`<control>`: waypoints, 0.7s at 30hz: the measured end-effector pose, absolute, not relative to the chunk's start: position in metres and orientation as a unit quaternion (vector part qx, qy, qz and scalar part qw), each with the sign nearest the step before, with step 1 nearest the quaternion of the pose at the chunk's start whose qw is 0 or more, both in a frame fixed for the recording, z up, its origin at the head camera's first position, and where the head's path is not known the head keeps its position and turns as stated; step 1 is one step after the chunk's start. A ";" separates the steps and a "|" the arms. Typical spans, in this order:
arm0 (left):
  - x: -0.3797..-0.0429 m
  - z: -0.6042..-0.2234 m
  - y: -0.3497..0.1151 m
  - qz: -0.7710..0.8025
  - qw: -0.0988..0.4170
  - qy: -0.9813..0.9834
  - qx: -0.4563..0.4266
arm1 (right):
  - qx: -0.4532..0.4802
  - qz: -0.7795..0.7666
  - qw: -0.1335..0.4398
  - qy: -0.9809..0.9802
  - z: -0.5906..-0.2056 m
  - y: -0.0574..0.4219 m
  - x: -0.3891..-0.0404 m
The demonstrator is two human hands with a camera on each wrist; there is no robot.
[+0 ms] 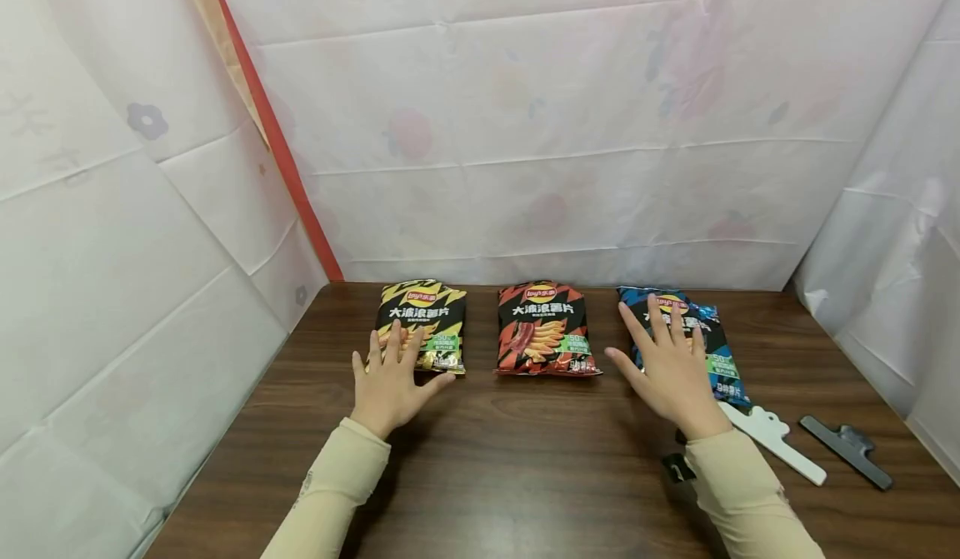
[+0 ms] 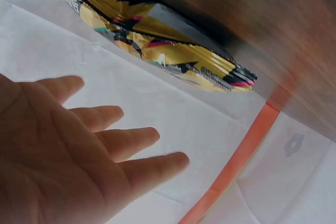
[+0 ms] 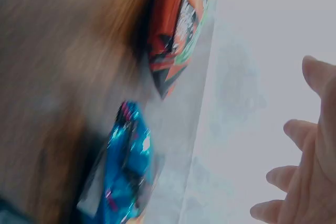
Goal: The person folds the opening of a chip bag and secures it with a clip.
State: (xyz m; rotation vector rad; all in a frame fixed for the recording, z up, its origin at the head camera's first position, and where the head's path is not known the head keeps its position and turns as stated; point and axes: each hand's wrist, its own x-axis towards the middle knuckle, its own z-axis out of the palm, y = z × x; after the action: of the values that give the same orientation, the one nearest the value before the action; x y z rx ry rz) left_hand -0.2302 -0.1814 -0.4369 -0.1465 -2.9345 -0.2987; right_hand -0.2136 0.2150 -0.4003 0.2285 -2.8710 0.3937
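Observation:
My left hand (image 1: 386, 388) hovers with spread fingers in front of a yellow-and-black bag of potato chips (image 1: 442, 317), covering its lower left part. In the left wrist view this hand (image 2: 79, 150) is apart from the yellow bag (image 2: 157, 48). A red-and-black chip bag (image 1: 542, 326) lies between the two hands, untouched. Over a blue-and-black chip bag (image 1: 720, 351) on the right, my right hand (image 1: 671, 371) holds its fingers spread and hides much of the front. The right wrist view shows a gap between the right hand (image 3: 310, 156) and the blue bag (image 3: 126, 166).
A white clip (image 1: 780, 446) and a black clip (image 1: 847, 451) lie at the right of the brown wooden table (image 1: 502, 476). A small black object (image 1: 678, 467) is partly hidden by the right wrist. Pale patterned cloth (image 1: 562, 126) hangs behind and beside the table.

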 end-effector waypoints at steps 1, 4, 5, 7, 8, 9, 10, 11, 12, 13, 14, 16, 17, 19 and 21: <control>-0.232 -0.436 -0.183 -0.105 0.095 -0.988 -0.052 | 0.081 0.137 0.118 -0.980 -0.399 0.212 -0.216; -0.236 -0.431 -0.186 -0.117 0.095 -0.987 -0.062 | 0.088 0.147 0.123 -0.977 -0.394 0.203 -0.223; -0.238 -0.430 -0.187 -0.123 0.094 -0.986 -0.065 | 0.091 0.152 0.124 -0.976 -0.392 0.200 -0.225; -0.240 -0.426 -0.190 -0.134 0.097 -0.984 -0.067 | 0.096 0.166 0.126 -0.973 -0.389 0.193 -0.229; -0.241 -0.424 -0.191 -0.141 0.099 -0.983 -0.067 | 0.101 0.174 0.129 -0.971 -0.387 0.190 -0.232; -0.243 -0.422 -0.193 -0.148 0.103 -0.981 -0.068 | 0.106 0.184 0.131 -0.968 -0.385 0.186 -0.235; -0.244 -0.421 -0.195 -0.158 0.105 -0.980 -0.067 | 0.112 0.195 0.134 -0.965 -0.383 0.182 -0.237; -0.246 -0.419 -0.196 -0.169 0.110 -0.977 -0.067 | 0.117 0.206 0.137 -0.962 -0.381 0.179 -0.240; -0.247 -0.418 -0.198 -0.179 0.112 -0.975 -0.066 | 0.123 0.220 0.139 -0.958 -0.379 0.175 -0.243; -0.249 -0.417 -0.199 -0.191 0.113 -0.973 -0.064 | 0.128 0.234 0.139 -0.954 -0.377 0.171 -0.246; -0.250 -0.416 -0.201 -0.203 0.114 -0.970 -0.063 | 0.133 0.247 0.138 -0.950 -0.376 0.167 -0.249; -0.253 -0.414 -0.204 -0.226 0.113 -0.966 -0.057 | 0.138 0.275 0.131 -0.942 -0.374 0.160 -0.254; -0.254 -0.414 -0.206 -0.235 0.111 -0.964 -0.055 | 0.140 0.288 0.126 -0.939 -0.373 0.157 -0.256; -0.256 -0.414 -0.209 -0.257 0.108 -0.959 -0.049 | 0.139 0.312 0.114 -0.933 -0.371 0.149 -0.260; -0.259 -0.414 -0.213 -0.281 0.103 -0.953 -0.044 | 0.135 0.332 0.101 -0.928 -0.370 0.141 -0.264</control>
State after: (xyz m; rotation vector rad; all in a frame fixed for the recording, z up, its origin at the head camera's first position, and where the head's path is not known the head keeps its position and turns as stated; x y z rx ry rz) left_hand -0.2586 -0.2128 -0.4137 -0.1285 -2.8120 -0.8282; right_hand -0.2643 0.1409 -0.3697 0.3987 -2.7418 0.9815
